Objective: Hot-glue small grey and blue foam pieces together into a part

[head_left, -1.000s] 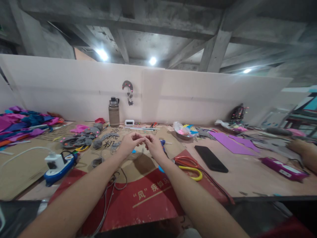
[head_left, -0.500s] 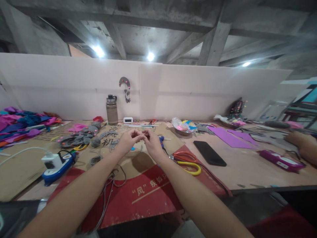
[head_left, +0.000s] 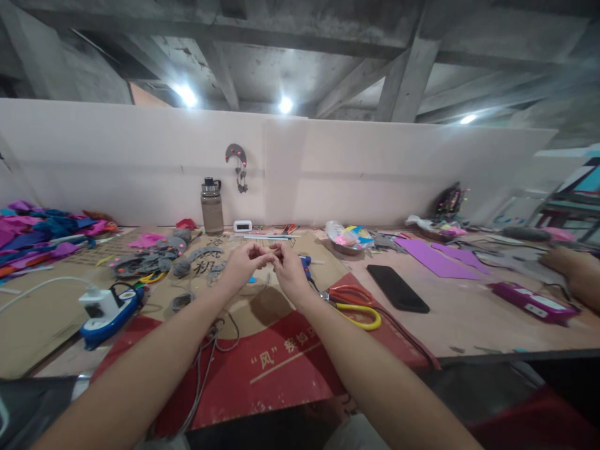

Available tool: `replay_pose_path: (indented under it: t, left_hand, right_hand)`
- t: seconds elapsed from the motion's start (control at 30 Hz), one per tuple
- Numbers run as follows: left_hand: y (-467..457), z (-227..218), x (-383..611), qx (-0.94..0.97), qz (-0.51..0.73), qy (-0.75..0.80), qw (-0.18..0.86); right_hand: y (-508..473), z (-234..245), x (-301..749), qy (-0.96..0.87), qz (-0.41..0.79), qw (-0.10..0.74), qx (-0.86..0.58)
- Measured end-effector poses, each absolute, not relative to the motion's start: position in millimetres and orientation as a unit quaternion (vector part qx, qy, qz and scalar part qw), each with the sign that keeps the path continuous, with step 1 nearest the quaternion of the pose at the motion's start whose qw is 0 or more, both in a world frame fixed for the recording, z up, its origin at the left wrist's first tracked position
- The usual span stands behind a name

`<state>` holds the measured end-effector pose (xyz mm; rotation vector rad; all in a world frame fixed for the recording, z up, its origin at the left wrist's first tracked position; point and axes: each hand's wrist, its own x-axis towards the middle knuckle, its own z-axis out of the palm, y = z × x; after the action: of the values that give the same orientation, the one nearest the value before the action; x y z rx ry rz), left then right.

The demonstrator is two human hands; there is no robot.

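My left hand (head_left: 244, 265) and my right hand (head_left: 289, 270) are raised together above the cardboard mat (head_left: 262, 306) in the middle of the table. The fingertips of both are pinched and meet at one spot. What they pinch is too small to make out. A thin grey wire (head_left: 206, 356) trails on the mat below my left forearm. Scissors with orange and yellow handles (head_left: 354, 305) lie just right of my right wrist.
A black phone (head_left: 397, 288) lies right of the scissors. A white and blue power strip (head_left: 105, 307) sits at the left, grey felt pieces (head_left: 154, 261) beyond it. A water bottle (head_left: 212, 206) stands by the white partition. Another person's arm (head_left: 574, 275) rests at the far right, near a purple box (head_left: 534, 302).
Both hands have risen slightly and stay pinched together; the camera has shifted a little. Nothing on the table has moved.
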<state>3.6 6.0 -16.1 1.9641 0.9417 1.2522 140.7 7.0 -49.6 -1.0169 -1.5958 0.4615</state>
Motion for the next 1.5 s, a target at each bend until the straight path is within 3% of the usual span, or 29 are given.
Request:
replay_pose_path:
  t: [0.23, 0.6, 0.83, 0.97, 1.27, 1.5]
  left_hand:
    - [8.5, -14.7, 1.8, 0.759, 0.439, 0.369, 0.309]
    - [3.7, -15.4, 5.3, 0.753, 0.478, 0.344, 0.293]
    - [9.7, -17.1, 6.6, 0.590, 0.551, 0.231, 0.544]
    - [16.8, -9.7, -3.9, 0.542, 0.598, 0.259, 0.531]
    - [12.4, -21.0, 4.4, 0.711, 0.406, 0.346, 0.458]
    - [4.8, -8.0, -4.4, 0.751, 0.317, 0.260, 0.518]
  right_hand:
    - [4.1, -44.9, 141.8, -0.683, 0.188, 0.562, -0.426]
    - [5.9, -52.8, 129.8, -0.629, 0.337, 0.606, -0.352]
    - [-3.0, -41.6, 126.0, -0.527, 0.495, 0.616, -0.313]
    - [1.0, -39.4, 136.4, -0.531, 0.483, 0.610, -0.335]
    - [5.7, -47.5, 137.3, -0.633, 0.327, 0.582, -0.391]
    - [5.6, -40.2, 144.6, -0.602, 0.385, 0.592, -0.372]
